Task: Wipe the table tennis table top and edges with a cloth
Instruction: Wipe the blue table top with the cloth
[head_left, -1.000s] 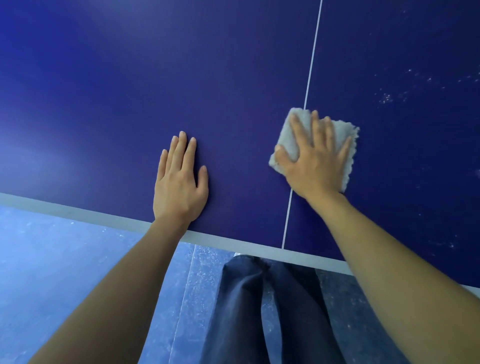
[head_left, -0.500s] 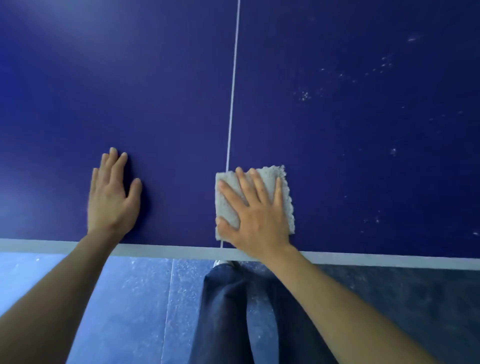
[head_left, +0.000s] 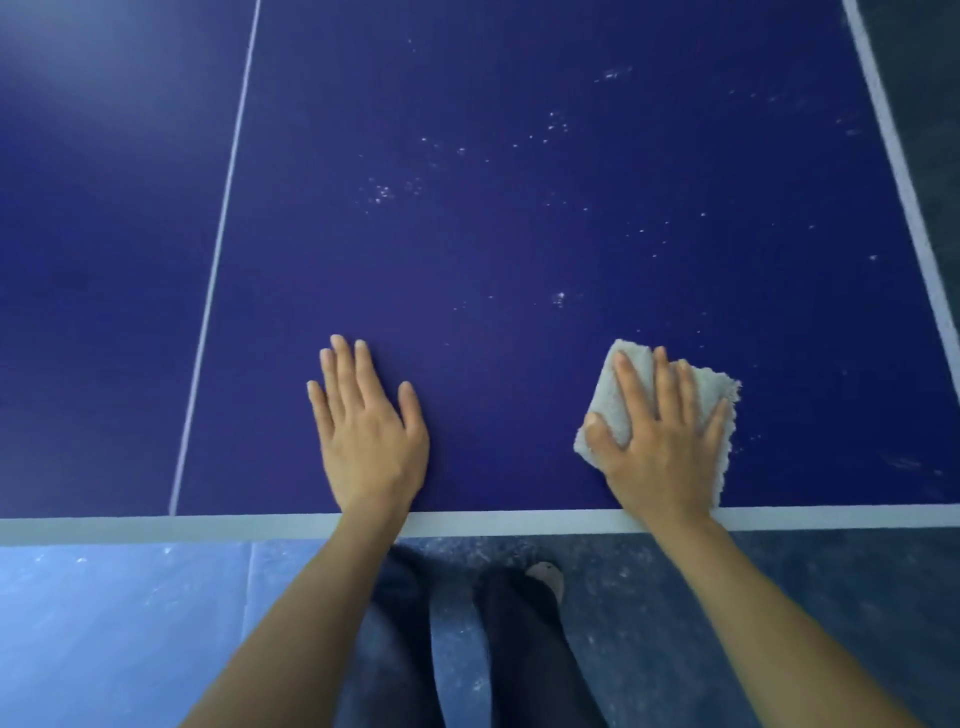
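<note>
Right hand (head_left: 660, 447) flat on cloth (head_left: 618, 400), left hand (head_left: 366, 431) flat on table (head_left: 519, 234)

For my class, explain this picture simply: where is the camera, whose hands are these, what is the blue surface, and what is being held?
The camera sits on a person's head, looking down past their own arms. The blue surface is a table tennis table with pale lines and a pale near edge. White specks dot it. The left hand lies flat on the bare top, fingers straight, holding nothing. The right hand presses a folded pale cloth flat onto the table near the edge, fingers spread over it. Below the edge you see the floor and the person's dark trousers.
</note>
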